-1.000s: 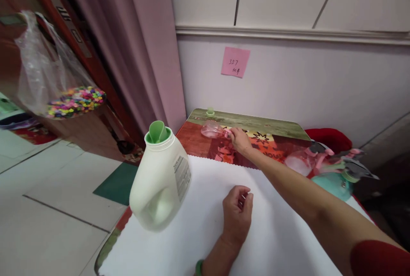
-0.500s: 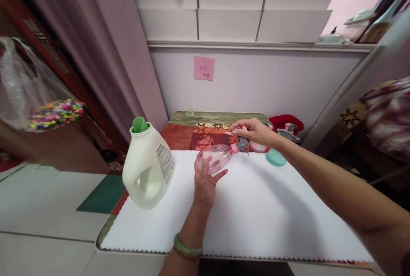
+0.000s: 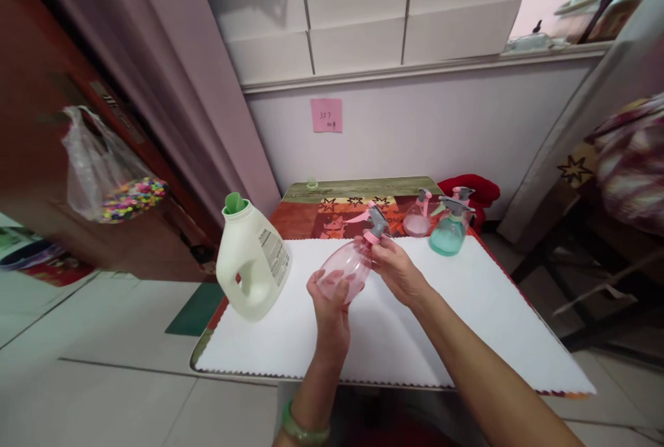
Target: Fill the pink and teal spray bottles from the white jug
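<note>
A clear pink spray bottle (image 3: 346,268) with a pink and grey trigger head is held tilted above the white mat (image 3: 467,322). My left hand (image 3: 328,305) cups its body from below, fingers wrapped round it. My right hand (image 3: 398,270) grips the neck just under the trigger head. A white detergent jug (image 3: 252,262) with an open green spout stands on the mat to the left of my hands.
Two more spray bottles, one pink (image 3: 416,217) and one teal (image 3: 449,231), stand at the table's back right. A small green cap (image 3: 311,183) lies at the far edge. A bag of coloured beads (image 3: 122,187) hangs at left. A red seat (image 3: 474,191) is behind the table.
The pink bottle was brought from the far side of the table to the front, above the mat. My left hand rose from the mat and took hold of its body.
</note>
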`<action>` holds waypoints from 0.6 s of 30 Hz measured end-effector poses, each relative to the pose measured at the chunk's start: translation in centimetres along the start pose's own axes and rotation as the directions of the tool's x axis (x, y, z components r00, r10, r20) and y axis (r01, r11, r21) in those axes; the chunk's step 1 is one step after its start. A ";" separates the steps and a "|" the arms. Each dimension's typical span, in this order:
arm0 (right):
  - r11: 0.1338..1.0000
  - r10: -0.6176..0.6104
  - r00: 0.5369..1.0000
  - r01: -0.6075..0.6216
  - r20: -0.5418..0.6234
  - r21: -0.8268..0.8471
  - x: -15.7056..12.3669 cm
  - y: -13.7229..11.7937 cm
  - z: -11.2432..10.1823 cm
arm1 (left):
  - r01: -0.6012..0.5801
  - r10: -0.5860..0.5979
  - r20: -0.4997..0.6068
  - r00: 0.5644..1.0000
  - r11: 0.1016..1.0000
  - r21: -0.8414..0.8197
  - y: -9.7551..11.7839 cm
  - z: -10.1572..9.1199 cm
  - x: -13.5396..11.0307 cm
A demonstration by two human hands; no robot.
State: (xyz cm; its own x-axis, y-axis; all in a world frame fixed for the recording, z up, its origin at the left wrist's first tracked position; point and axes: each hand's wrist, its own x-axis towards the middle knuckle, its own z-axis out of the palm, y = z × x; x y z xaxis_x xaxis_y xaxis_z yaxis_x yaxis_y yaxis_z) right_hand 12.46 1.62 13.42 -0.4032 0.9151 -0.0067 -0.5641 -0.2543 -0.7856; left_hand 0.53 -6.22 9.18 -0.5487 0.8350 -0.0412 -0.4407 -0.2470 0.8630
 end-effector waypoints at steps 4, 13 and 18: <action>0.985 0.000 0.976 0.037 -0.216 0.168 0.6 -0.6 0.5 | -0.388 0.339 0.197 0.920 0.861 0.329 -1.0 -0.3 -0.7; 0.933 0.103 0.883 0.074 -0.459 0.352 0.4 -0.4 -0.6 | -0.908 0.612 0.770 0.179 -0.199 0.369 -0.8 -1.2 -0.3; 0.924 0.126 0.875 0.067 -0.466 0.376 0.1 -0.7 -0.8 | -0.928 0.549 0.812 0.199 -0.160 0.335 -0.9 -0.9 -0.1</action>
State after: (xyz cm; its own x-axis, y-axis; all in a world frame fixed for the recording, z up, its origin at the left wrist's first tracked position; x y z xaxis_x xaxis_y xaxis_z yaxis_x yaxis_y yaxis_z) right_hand 13.43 2.12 13.52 -0.0882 0.9150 -0.3938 -0.8190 -0.2917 -0.4942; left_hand 0.36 -6.53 7.99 0.2261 0.4295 0.8743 0.8181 -0.5709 0.0689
